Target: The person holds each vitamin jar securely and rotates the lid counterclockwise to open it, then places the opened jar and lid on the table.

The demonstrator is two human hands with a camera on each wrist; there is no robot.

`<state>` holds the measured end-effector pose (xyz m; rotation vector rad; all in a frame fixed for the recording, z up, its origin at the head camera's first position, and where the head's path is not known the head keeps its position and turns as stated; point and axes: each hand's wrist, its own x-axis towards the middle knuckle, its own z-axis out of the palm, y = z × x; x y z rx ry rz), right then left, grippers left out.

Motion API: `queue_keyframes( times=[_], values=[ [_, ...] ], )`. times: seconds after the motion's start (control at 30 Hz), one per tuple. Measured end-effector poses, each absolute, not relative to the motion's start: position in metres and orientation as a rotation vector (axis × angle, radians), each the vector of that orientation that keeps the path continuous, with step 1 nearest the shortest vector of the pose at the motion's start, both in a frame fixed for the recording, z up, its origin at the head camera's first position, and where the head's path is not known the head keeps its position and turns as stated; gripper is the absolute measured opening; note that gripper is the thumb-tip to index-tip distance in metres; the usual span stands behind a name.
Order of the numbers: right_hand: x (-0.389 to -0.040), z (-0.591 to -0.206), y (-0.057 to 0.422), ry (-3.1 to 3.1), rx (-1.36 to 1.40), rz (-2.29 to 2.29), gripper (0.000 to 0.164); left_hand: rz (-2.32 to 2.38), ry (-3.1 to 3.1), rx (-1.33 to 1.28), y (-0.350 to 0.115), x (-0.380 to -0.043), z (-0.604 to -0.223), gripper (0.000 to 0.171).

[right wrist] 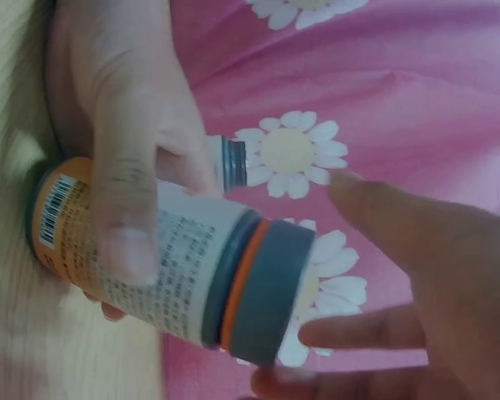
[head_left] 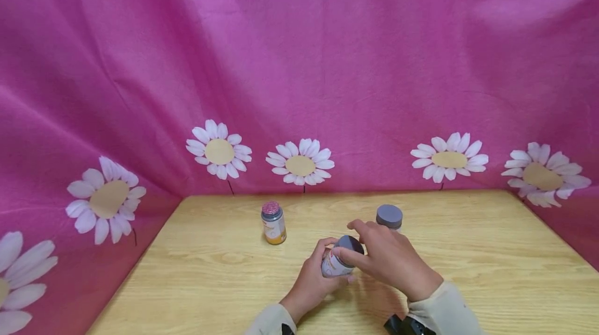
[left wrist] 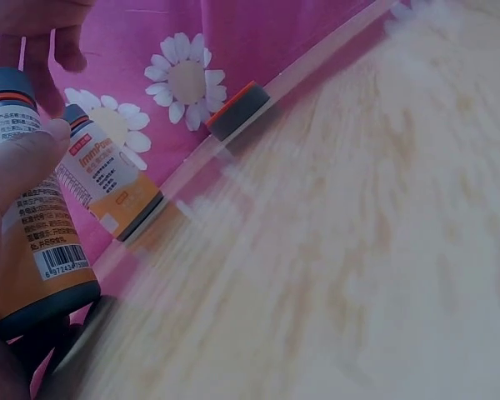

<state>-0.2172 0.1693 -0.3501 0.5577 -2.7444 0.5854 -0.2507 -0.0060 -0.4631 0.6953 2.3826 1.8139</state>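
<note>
My left hand [head_left: 312, 278] grips a supplement bottle [right wrist: 171, 258] with a white and orange label and a dark grey cap [right wrist: 271, 292], fingers and thumb around its body. The bottle is tilted, its cap end toward the right hand. Around the cap my right hand [head_left: 390, 254] spreads its fingers, and a gap shows between thumb and cap in the right wrist view. Behind the right hand stands a second capped bottle [left wrist: 108, 175], partly hidden in the head view. To the left stands a third bottle [head_left: 274, 227] without its cap, its pinkish top showing.
A loose grey cap [left wrist: 239, 112] with an orange rim lies on the wooden table [head_left: 201, 272] in the left wrist view. Pink cloth [head_left: 327, 64] with white daisies hangs along the table's back and sides.
</note>
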Motion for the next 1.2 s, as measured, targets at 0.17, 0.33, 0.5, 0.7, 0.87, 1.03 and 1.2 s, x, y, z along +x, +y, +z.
queue_keyframes(
  times=[0.17,0.33,0.5,0.7,0.87,1.03,1.2],
  values=[
    [-0.217,-0.3542,0.1634,-2.756,0.416,0.505,0.05,1.827,2.42,0.734,-0.0047,-0.2511,-0.4642,0.059],
    [-0.2171,-0.3559,0.1613,-2.821,0.336,0.491,0.05,1.814,2.46,0.755,-0.0053,-0.2487,-0.4632,0.054],
    [-0.2173,-0.3551,0.1612,-2.851,0.308,0.513,0.052,1.795,2.485,0.744,-0.0062,-0.2479,-0.461,0.053],
    [-0.2175,-0.3554,0.1632,-2.872,0.295,0.54,0.05,1.737,2.562,0.717,-0.0071,-0.2486,-0.4598,0.053],
    [-0.2194,-0.355,0.1644,-2.898,0.296,0.569,0.048,1.711,2.599,0.674,-0.007,-0.2492,-0.4607,0.057],
    [-0.22,-0.3531,0.1657,-2.888,0.331,0.583,0.044,1.743,2.6,0.696,-0.0057,-0.2518,-0.4617,0.068],
    [-0.2186,-0.352,0.1683,-2.879,0.377,0.588,0.036,1.775,2.55,0.658,-0.0048,-0.2525,-0.4626,0.071]
  ],
)
